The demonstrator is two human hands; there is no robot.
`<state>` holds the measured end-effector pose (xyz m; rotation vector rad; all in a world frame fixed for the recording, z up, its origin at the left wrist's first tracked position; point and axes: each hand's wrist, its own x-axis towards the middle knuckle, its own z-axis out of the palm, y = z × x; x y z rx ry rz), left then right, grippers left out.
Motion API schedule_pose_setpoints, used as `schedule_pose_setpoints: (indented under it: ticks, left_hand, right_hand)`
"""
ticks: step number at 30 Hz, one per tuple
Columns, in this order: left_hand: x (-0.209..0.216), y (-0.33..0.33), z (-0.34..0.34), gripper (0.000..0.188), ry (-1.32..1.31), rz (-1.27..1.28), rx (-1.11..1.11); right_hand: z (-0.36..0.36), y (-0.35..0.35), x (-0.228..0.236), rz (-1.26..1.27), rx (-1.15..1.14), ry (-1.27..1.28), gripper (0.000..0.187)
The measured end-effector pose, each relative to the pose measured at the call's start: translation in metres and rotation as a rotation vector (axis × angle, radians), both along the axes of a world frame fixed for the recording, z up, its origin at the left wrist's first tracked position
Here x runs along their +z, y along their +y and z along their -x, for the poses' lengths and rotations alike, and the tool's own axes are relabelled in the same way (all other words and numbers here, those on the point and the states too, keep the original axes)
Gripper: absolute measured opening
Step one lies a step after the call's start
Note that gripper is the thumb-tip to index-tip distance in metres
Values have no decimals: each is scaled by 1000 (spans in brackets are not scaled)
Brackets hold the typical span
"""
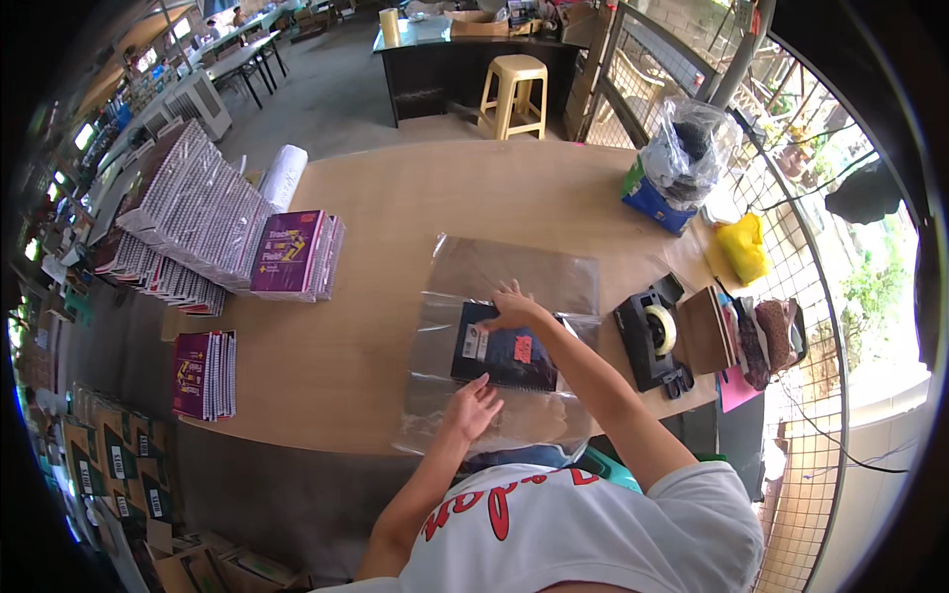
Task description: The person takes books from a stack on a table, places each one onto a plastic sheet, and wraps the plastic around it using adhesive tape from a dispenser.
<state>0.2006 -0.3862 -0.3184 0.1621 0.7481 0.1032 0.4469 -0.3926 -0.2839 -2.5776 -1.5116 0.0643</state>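
A dark navy spiral notebook [484, 368] with a white label and a red-pink sticker lies on a large clear plastic sheet [519, 259] in front of me. My right hand [514, 306] reaches over the notebook's far edge, fingers spread on the plastic and the cover. Close to the near left corner of the notebook is my left hand [474, 408], palm partly turned up, its fingers loosely apart and holding nothing. Whether its fingertips touch the notebook I cannot tell.
Wrapped stacks of spiral notebooks [203, 212] and a smaller purple pile [203, 376] stand on the table's left. To the right are a black tape dispenser [643, 336], a brown box [706, 331], a yellow bag [743, 247] and a plastic-covered bundle [682, 163].
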Motion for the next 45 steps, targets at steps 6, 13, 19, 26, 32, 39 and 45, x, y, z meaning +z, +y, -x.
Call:
schedule_pose_setpoints:
  ticks: [6,13,19,26,32,39,45]
  left_hand:
    - [39,-40,-9,95,65,-1306,22]
    - [68,-8,-15,101,-65,-1811,-94]
    - [87,-9,-20,95,126,-1899,269]
    - [94,-18,-29,54,98,-1881,414]
    - [107,17,-11,33,87,-2322,174]
    - [166,65,-8,60,-357,-2570,-542]
    - [179,99,-21,85,-530,-2691,-897]
  right_hand:
    - [9,-81,102,-480,92,452,98]
    - [46,-146,22,-931,-135,1256,100]
    - [86,-136,127,-1028,-82,318,104]
    - [91,-101,208,-377,256,-147,21]
    - [54,-138,239,-798,-169,-8,34]
    - [24,-148,277,118,620,82,54]
    - [-23,-116,230,74,795,-122,6]
